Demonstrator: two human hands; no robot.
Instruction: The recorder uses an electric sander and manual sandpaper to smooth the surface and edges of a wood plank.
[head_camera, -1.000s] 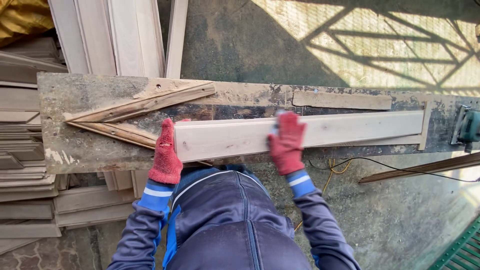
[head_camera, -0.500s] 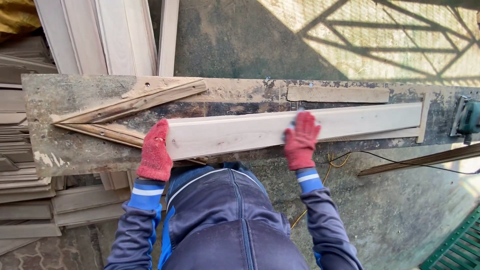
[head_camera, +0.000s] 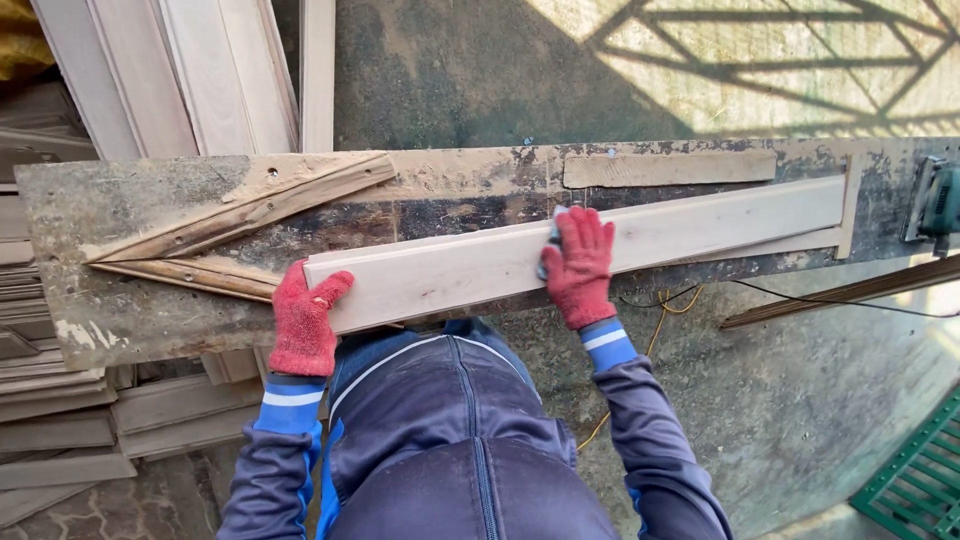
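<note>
A long pale wooden board (head_camera: 700, 225) lies lengthwise on a worn, stained workbench (head_camera: 150, 300). My left hand (head_camera: 303, 318), in a red glove, grips the board's left end. My right hand (head_camera: 578, 262), also red-gloved, presses a small grey sanding pad (head_camera: 551, 238) flat on the board's middle. My blue jacket fills the lower centre.
Two thin wooden strips (head_camera: 240, 215) form a V-shaped stop on the bench's left. A flat wood offcut (head_camera: 668, 168) lies behind the board. A green power sander (head_camera: 940, 200) sits at the right end, its cable (head_camera: 820, 298) hanging below. Stacked planks (head_camera: 60, 420) fill the left side.
My right hand slid right along the board, then came back left to its middle. The left hand stayed gripping the board's end. The view shifted slightly.
</note>
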